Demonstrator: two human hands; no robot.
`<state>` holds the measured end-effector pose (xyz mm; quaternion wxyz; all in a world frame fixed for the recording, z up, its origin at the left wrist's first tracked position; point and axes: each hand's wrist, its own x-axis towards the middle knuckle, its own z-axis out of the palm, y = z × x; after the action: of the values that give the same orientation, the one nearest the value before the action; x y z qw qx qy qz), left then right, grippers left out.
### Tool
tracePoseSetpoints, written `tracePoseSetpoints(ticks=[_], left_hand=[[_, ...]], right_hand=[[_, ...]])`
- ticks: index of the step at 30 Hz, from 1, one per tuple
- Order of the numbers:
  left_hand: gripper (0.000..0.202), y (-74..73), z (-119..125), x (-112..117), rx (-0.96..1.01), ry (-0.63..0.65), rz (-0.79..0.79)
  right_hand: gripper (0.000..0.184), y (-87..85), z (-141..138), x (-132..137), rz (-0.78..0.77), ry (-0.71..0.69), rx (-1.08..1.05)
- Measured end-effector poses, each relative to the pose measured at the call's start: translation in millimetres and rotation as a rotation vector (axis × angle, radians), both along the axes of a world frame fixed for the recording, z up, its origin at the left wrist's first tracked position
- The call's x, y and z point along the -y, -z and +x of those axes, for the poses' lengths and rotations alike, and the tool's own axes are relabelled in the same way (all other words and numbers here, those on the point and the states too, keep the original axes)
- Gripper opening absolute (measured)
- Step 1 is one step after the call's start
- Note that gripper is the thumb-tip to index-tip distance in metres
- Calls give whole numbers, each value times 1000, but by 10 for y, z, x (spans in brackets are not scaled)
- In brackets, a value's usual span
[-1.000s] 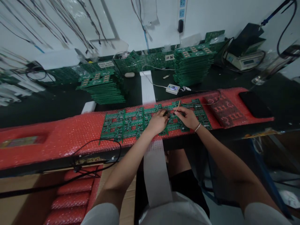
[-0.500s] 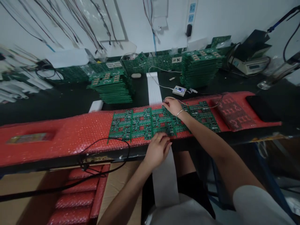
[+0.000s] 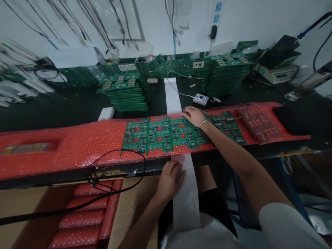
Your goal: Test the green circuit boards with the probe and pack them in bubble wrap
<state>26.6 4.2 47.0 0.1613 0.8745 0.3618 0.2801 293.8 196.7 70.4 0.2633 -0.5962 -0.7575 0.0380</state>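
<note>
A row of green circuit boards [image 3: 158, 133] lies on red bubble wrap [image 3: 77, 145] along the bench's front. A white strip [image 3: 185, 193] runs across the bench under the boards and hangs down over the front edge. My left hand [image 3: 169, 180] rests below the bench edge with its fingers curled on the hanging strip. My right hand [image 3: 193, 116] is at the far edge of the boards, fingers closed on a thin wire [image 3: 223, 116] where the strip meets them. The wire leads to a small white device [image 3: 200, 99].
Tall stacks of green boards stand at back left [image 3: 124, 93] and back right [image 3: 225, 74]. A dark phone [image 3: 290, 121] lies at the right end of the wrap. A black cable [image 3: 114, 173] loops over the front edge. Rolled red wrap [image 3: 83, 214] lies in a box below.
My left hand has come off the boards and dropped below the bench edge onto the strip. My right hand has moved to the boards' far edge.
</note>
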Motion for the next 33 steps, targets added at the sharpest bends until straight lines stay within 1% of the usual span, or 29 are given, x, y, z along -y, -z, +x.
tracePoseSetpoints(ticks=[7,10,13,18,23,26,28,29,31,33], left_hand=[[20,87,48,33,-57,6,31],[21,122,70,17,-57,3,34],[20,160,100,-5,-57,4,53],[9,234,174,-31,-25,21,99],[10,338,234,-53,5,5,204],[10,370,253,-34,46,-8,211],[11,339,253,2,63,-19,162],[12,301,247,22,67,-23,119],[13,175,229,41,96,-18,18],[12,-5,215,-13,147,0,-74]], right_hand=[[21,6,-8,-15,-33,17,29],[19,19,-3,-25,-49,1,6],[17,48,1,-43,-63,30,-25],[17,104,11,-71,-78,42,-43],[18,128,18,-76,-66,37,-49],[19,144,20,-83,-60,33,-51],[20,154,20,-88,-54,29,-54],[19,157,20,-90,-50,28,-56],[17,157,16,-89,-46,28,-58],[16,149,8,-83,-54,37,-59]])
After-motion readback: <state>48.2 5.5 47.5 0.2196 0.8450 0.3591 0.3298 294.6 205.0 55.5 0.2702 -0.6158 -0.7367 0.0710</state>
